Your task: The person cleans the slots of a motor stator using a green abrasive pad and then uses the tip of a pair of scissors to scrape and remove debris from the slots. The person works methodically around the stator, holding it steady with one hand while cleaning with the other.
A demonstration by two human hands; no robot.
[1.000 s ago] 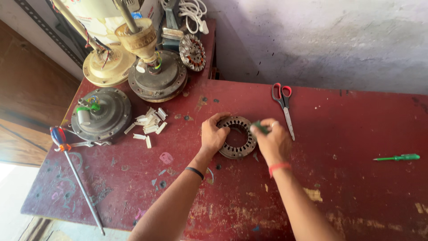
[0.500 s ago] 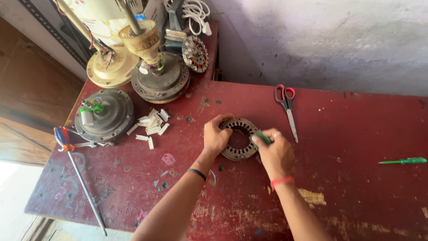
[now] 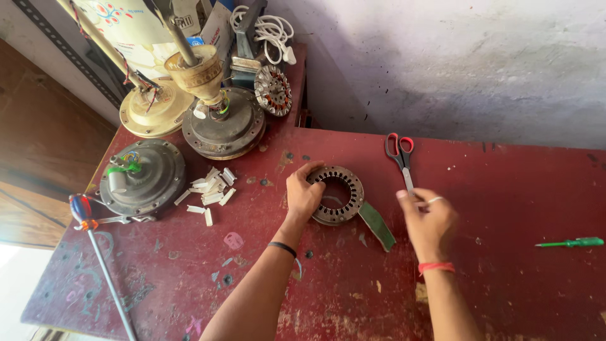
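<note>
We log the left hand (image 3: 303, 194) first: fingers curled and clamped on the near-left rim of the stator ring (image 3: 338, 194), which lies flat on the red table (image 3: 505, 189). A black band sits on that wrist. Our right hand (image 3: 430, 222) hovers to the ring's right, off the ring, fingers loosely bent and holding nothing we can make out; a red band sits on its wrist. Between the two hands, a green strip (image 3: 377, 225) lies on the table, its upper end touching the ring's lower right edge. Just beyond the right hand's fingertips: scissors (image 3: 400, 156) with red handles, blades pointing toward the hand. Far to the right of that hand: a green screwdriver (image 3: 570, 242), well apart. To the left of the left hand: a scatter of white slips (image 3: 210, 191), then a dark motor housing (image 3: 142, 178) with coloured wires on top. Beyond the left hand, at the table's back: a second dark motor (image 3: 223, 129) with a tan cup on its shaft, a cream canopy (image 3: 155, 111), a small wound stator (image 3: 273, 90) and a white cable (image 3: 268, 28). Far left, near the table edge: a long rod tool (image 3: 101, 260) with a red and blue handle.
</note>
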